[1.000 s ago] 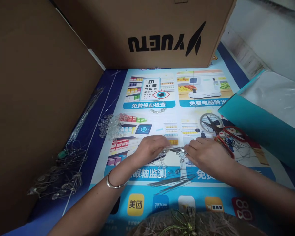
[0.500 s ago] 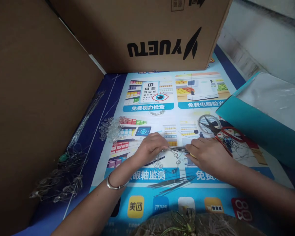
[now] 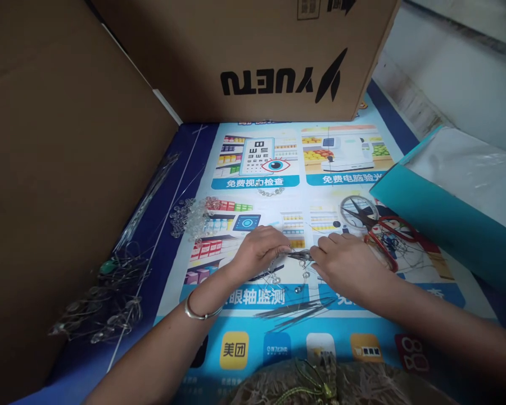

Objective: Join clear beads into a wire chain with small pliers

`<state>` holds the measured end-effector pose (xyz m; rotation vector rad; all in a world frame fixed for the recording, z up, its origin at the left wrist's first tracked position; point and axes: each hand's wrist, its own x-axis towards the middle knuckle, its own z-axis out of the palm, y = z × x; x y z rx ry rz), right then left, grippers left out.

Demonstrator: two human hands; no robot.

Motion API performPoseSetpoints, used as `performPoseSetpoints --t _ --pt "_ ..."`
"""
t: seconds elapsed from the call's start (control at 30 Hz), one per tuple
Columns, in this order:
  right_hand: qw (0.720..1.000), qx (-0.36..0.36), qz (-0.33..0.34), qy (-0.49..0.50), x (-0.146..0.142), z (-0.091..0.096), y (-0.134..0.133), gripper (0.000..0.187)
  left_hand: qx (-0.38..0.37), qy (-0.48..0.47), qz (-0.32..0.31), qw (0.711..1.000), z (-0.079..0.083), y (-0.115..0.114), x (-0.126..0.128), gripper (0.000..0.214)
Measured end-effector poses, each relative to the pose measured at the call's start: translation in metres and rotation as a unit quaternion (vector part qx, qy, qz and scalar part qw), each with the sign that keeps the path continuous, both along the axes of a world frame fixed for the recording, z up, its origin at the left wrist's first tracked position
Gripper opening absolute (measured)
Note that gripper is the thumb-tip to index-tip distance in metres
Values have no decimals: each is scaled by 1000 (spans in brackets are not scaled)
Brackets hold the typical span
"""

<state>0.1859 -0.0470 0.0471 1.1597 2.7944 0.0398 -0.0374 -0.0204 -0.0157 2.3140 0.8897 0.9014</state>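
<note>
My right hand is closed around a pair of pliers, whose narrow jaws point left. My left hand pinches a wire strung with clear beads right at the tips of those jaws. The beaded strand hangs in a loop below both hands, just over the printed mat. Several thin grey wire pieces lie below the loop. What exactly sits between the jaws is too small to make out.
A pile of clear beads lies left of my hands, a short bead row beyond them. Red-handled scissors rest at right beside a teal box. Cardboard walls the back and left. Tangled beaded wires lie at left.
My right hand has moved slightly left and turned, sliding toward the jaws so less of the pliers shows. My left hand stays nearly in place on the beaded wire.
</note>
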Motion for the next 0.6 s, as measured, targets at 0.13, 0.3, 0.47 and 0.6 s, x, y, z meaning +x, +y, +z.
performPoseSetpoints --t 0.13,0.3,0.47,0.6 --pt "1000 6 6 2 0 1 -2 5 15 4 -4 1000 -2 1 0 10" --pt "1000 -1 7 15 4 -2 -3 6 14 8 -2 1000 -3 2 -1 13" --pt "1000 -5 3 22 10 -5 -1 9 9 7 -11 1000 -1 2 -1 13" --pt "1000 1 -5 22 11 -5 -2 9 5 14 -9 1000 3 2 -1 13"
